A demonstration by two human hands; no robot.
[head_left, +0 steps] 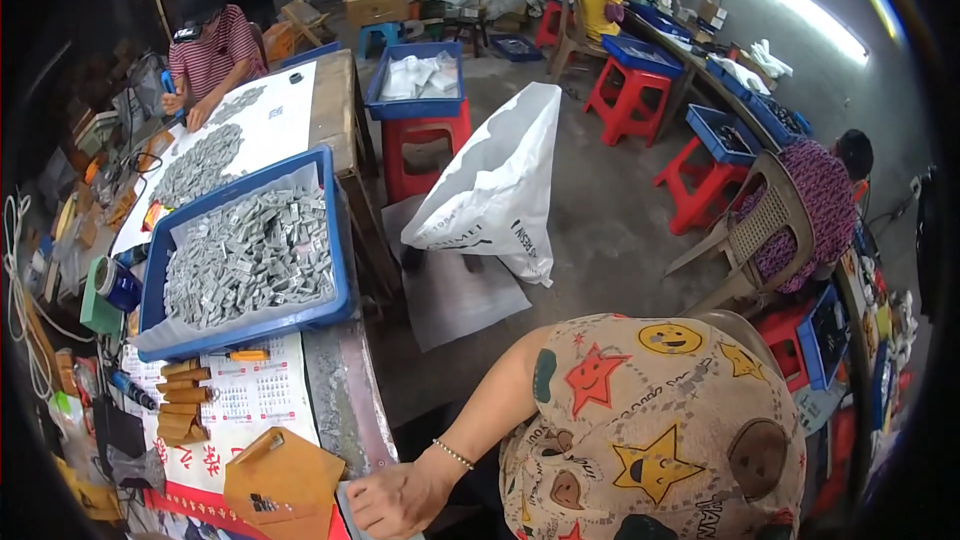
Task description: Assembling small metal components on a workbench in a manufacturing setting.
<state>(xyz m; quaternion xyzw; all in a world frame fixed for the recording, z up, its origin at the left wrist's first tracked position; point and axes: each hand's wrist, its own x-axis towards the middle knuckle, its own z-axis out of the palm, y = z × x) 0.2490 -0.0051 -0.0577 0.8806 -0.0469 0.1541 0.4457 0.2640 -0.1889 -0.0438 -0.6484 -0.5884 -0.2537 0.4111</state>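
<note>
Right hand [392, 500] is resting low in frame at the table edge [372, 418], fingers curling over a grey flat piece [349, 518]. Firm grip or just pressing: cannot tell, fingertips are hiding underneath and the frame is cutting off the bottom. Left hand is not showing, so its fingers cannot be judged.

Grey piece is sitting right under the fingers. Amber flat pouch [285, 468] is lying just left of them, small dark pieces [262, 503] showing on it. Further left and up from the fingers, brown folded packets [183, 410] are sitting in a row on a printed sheet [262, 400]. Beyond those, well apart from the fingers, a blue tray [340, 265] is holding a heap of small grey pieces [250, 255]. White sack [490, 195] is standing on the floor, up and right from the fingers.

Risks, judging from this: the hand is working close to the edge, so a loose hold could be dropping the grey piece floorward. A leftward sweep could be nudging the pouch and scattering the dark pieces. The beaded bracelet [453, 454] could be catching on the edge.
</note>
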